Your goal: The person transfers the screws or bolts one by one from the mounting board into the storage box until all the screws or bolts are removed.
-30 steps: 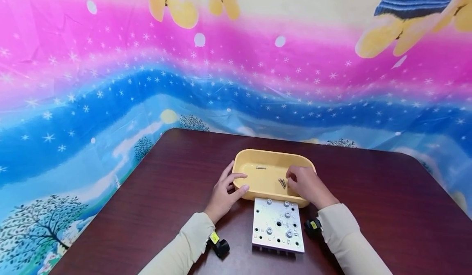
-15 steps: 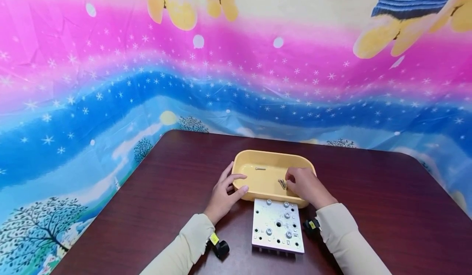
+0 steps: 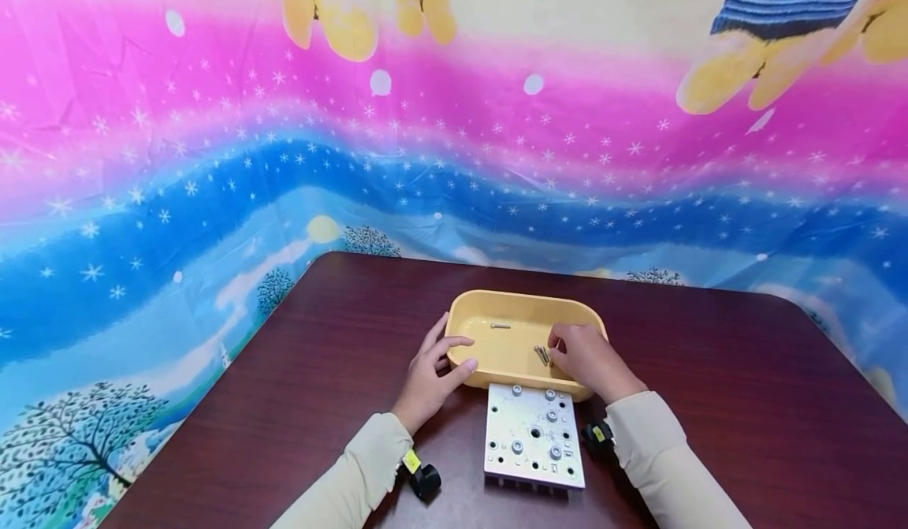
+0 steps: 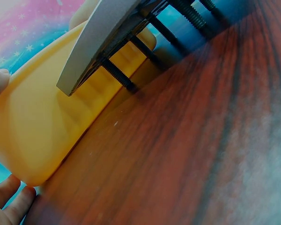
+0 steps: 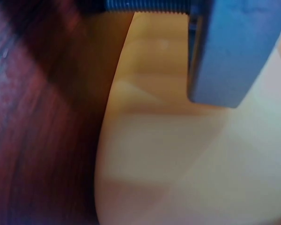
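A yellow plastic tray (image 3: pixel 507 300) sits on the table, with several small screws inside. My left hand (image 3: pixel 427 379) holds its left end, fingers around the outside and over the rim, thumb at the front edge. Over the right end my right hand (image 3: pixel 585 355) reaches in, fingers curled down beside a cluster of screws (image 3: pixel 542 355); I cannot tell whether it pinches one. A lone screw (image 3: pixel 500 326) lies further back in the tray. Right in front of the tray, a silver metal plate (image 3: pixel 525 419) stands raised on threaded bolts (image 4: pixel 117 74) that reach down to the table.
Socket-head bolts (image 3: pixel 556 452) and several open holes show on the plate's top. A black wrist camera (image 3: pixel 424 482) hangs at the left sleeve, another (image 3: pixel 597 436) at the right. The dark wooden table (image 3: pixel 319 371) backs onto a printed curtain (image 3: pixel 440 135).
Both hands, the tray and the plate keep their places. The head view has shifted very slightly.
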Tool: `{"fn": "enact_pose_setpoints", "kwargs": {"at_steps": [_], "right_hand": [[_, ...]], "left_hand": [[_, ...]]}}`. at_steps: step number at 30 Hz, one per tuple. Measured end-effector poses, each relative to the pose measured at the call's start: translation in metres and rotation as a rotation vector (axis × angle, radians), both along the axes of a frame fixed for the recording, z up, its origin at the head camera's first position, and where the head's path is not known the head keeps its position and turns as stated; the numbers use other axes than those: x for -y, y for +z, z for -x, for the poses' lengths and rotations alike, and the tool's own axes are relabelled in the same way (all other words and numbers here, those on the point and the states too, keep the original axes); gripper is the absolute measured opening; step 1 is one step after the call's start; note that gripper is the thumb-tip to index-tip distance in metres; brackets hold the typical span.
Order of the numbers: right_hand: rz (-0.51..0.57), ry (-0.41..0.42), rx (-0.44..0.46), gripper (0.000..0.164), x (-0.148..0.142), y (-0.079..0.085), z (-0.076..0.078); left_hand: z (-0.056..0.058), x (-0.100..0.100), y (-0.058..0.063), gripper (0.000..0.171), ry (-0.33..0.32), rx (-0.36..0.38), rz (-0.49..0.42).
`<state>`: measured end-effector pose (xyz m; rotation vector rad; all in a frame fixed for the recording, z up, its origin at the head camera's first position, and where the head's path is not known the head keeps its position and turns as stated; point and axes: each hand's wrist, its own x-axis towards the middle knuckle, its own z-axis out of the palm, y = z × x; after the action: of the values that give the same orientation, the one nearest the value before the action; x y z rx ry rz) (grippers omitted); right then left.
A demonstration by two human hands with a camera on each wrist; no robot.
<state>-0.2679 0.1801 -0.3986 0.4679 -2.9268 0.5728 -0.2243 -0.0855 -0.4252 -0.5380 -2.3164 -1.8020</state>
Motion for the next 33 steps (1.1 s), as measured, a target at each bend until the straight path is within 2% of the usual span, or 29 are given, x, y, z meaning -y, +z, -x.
{"fn": "enact_pose_setpoints", "kwargs": {"at_steps": [16, 33], "right_hand": [[-0.009, -0.019, 0.006, 0.004, -0.0009, 0.0004, -0.0007], [0.008, -0.022, -0.001, 0.004, -0.0003, 0.0, -0.0012]], "left_hand": [[-0.0021, -0.0012, 0.0029, 0.027, -0.004, 0.011, -0.003], [-0.0021, -0.0009, 0.0007, 0.028, -0.001, -0.003, -0.002]]}}
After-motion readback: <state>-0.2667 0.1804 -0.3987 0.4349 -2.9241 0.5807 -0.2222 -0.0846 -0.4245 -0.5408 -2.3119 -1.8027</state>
